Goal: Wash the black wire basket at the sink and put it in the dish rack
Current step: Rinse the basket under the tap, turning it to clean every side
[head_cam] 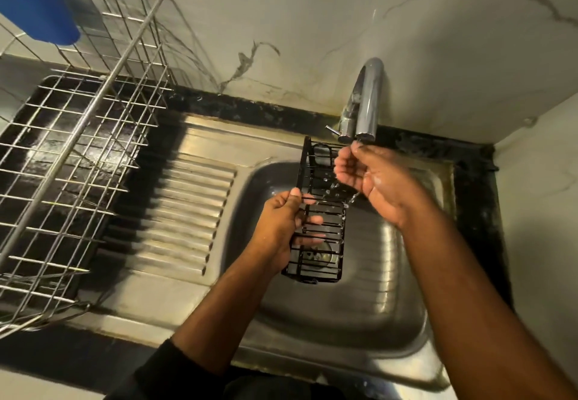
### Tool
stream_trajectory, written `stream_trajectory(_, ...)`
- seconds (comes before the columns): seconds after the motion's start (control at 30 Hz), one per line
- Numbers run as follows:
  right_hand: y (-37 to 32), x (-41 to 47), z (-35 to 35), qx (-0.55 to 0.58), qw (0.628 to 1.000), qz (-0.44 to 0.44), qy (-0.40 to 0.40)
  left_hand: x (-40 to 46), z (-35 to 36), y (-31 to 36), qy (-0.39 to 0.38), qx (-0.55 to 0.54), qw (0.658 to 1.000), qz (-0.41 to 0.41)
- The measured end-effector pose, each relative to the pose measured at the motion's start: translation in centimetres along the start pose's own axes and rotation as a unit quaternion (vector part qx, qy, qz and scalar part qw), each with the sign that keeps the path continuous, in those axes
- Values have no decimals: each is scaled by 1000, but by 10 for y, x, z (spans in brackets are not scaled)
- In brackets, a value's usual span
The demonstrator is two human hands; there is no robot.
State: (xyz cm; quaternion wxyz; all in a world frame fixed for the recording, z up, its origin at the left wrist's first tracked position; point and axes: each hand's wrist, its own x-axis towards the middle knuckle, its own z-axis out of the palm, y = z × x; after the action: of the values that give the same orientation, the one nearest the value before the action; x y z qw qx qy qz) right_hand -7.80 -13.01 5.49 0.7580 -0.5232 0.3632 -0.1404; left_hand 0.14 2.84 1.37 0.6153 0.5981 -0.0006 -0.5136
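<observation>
I see the steel sink with only a drain in its bowl, wire rack left holding a blue cup, black basket over the bowl, my left hand clamped on its side, my right hand cupped loosely under the running tap, pinching nothing

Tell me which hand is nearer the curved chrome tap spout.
Right. The right hand is cupped directly under the curved chrome tap spout, catching its water. The left hand sits lower and further left, gripping the black wire basket by its side.
</observation>
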Motion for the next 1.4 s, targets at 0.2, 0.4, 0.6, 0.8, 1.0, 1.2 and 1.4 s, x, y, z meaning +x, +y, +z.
stream_trajectory(0.2, -18, 8, 1, 54, 998, 33, 6, 8, -6, 2, -27, 50, 998, -16)
stream_trajectory(0.4, -15, 9, 9, -23, 999, 14, -17, 20, -15, 22, -93, 160, 982, -33)
stream_trajectory(0.6, 10, -3, 3, -338, 916, -214, 42, 17, -15, 32, -138, 181, 973, -31)
stream_trajectory(0.8, 50, -25, 15, -736, 633, -235, -41, 14, -9, 33, -136, 145, 980, -26)
stream_trajectory(1.0, 21, 5, -5, -745, 646, -145, 79, -2, -10, 25, -114, 156, 981, -18)
stream_trajectory(1.2, 42, -19, 19, -762, 603, -232, -47, -14, -9, 23, -85, 115, 990, 0)
stream_trajectory(1.4, 22, 19, -1, -617, 754, -191, 123, -24, -20, 11, -20, 79, 997, 4)
